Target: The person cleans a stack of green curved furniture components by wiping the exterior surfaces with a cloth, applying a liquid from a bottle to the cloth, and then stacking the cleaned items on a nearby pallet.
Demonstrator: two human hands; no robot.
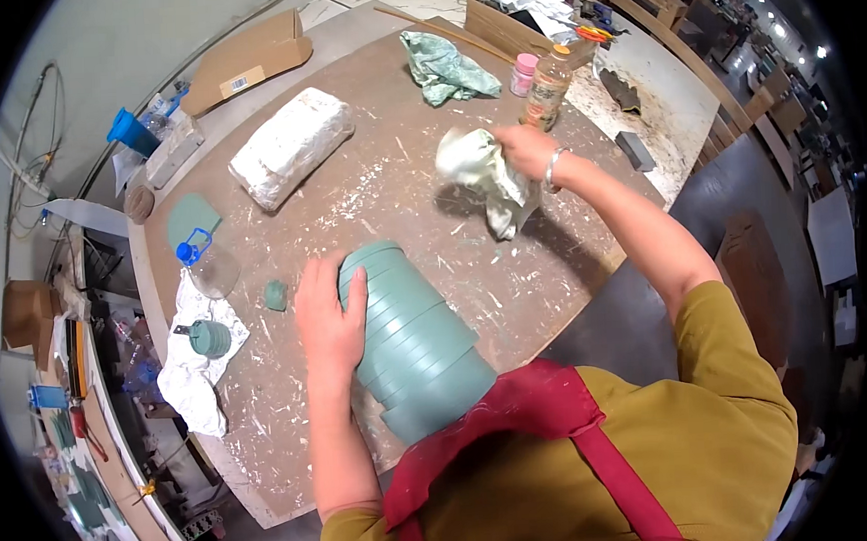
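Ribbed green clay cylinder [413, 344] lying on its side at the near edge of the spattered surface [391, 190], braced against the apron. Left hand [329, 319] rests flat and released on its flank; right hand [525, 150], raised beyond it, clenches a pale rag [483, 176]. Risk: with no true grip, the cylinder may roll, or soft ribs may dent under pressure.

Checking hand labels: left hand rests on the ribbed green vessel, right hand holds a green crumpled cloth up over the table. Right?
Nearly. The head view shows the left hand resting on the ribbed green vessel, and the right hand holding a crumpled cloth up over the table, but that cloth is whitish. The green cloth lies untouched farther back.
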